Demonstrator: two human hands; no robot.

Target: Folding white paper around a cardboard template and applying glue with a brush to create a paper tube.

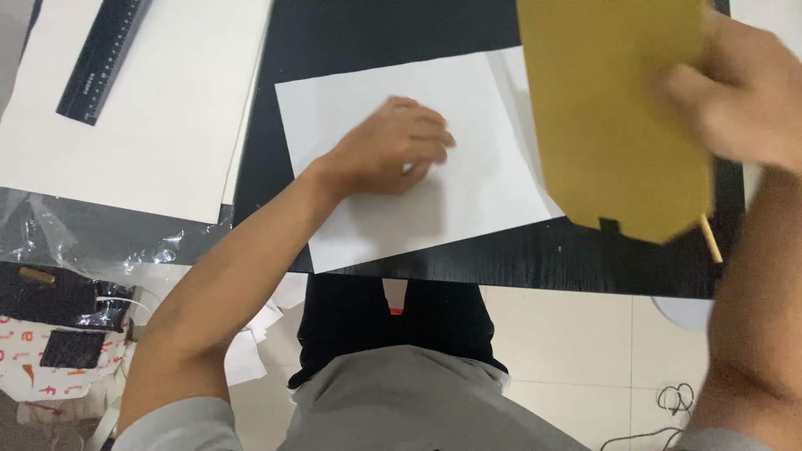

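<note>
- Fingers point(422, 138) of the left hand point(388, 150) are curled loosely and pressed down on the white sheet point(468, 192), pinning it flat; nothing is pinched between them.
- Right hand point(739, 92) is blurred; it holds the right edge of a mustard-yellow card point(618, 117), but I cannot tell how the fingers close on it.
- White sheet lies slightly askew on the black counter point(368, 33), just in front of the person; the yellow card overlaps its right edge.
- Step in hand, as judged: placing the yellow card over or beside the pinned sheet. The next move would call for steady alignment of card edge to sheet while the left hand keeps pressure.
- Yellow card: stiff, matte, cut corners at the bottom with a small square notch. A thin wooden stick point(711, 238) protrudes beneath it.
- White sheet: thin, smooth, rectangular paper.
- To the left: larger white boards point(150, 117) carrying a black ruler point(104, 58); crinkled clear plastic point(92, 230) below them.
</note>
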